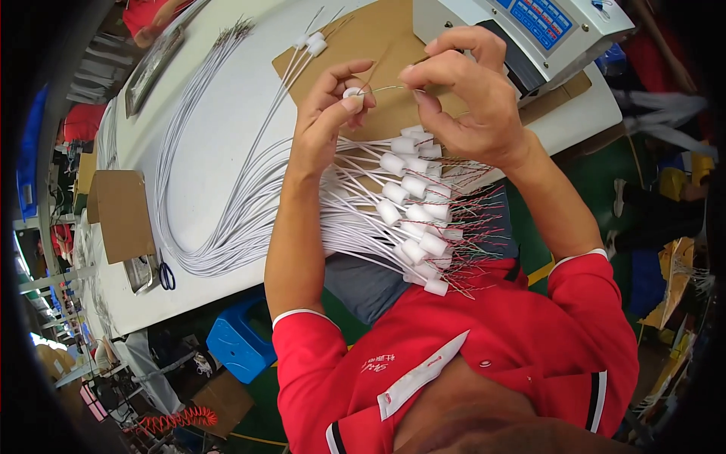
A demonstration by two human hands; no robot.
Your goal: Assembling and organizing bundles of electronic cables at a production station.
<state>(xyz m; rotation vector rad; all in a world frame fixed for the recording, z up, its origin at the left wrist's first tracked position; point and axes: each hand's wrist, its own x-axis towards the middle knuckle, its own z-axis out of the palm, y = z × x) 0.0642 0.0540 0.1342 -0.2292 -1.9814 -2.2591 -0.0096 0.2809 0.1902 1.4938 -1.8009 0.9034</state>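
Note:
My left hand [316,125] is closed around a white round cable end piece [353,92], which shows between thumb and fingers. Thin twisted wires [387,88] run from it across to my right hand [480,106]. The right thumb and index finger pinch the far end of those wires, while the other fingers curl above. Below both hands lies a thick bundle of white cables [178,174], bent in a big loop. Many of them end in white foam-like cylinders [414,187] with red, black and green twisted wires [473,216] sticking out toward my lap.
A grey-white machine with a blue keypad [541,23] stands at the back right on brown cardboard [389,34]. On the white table [219,284], a cardboard box [121,212] and dark scissors [166,276] sit at the left. A blue stool [240,340] stands below. Other people are nearby.

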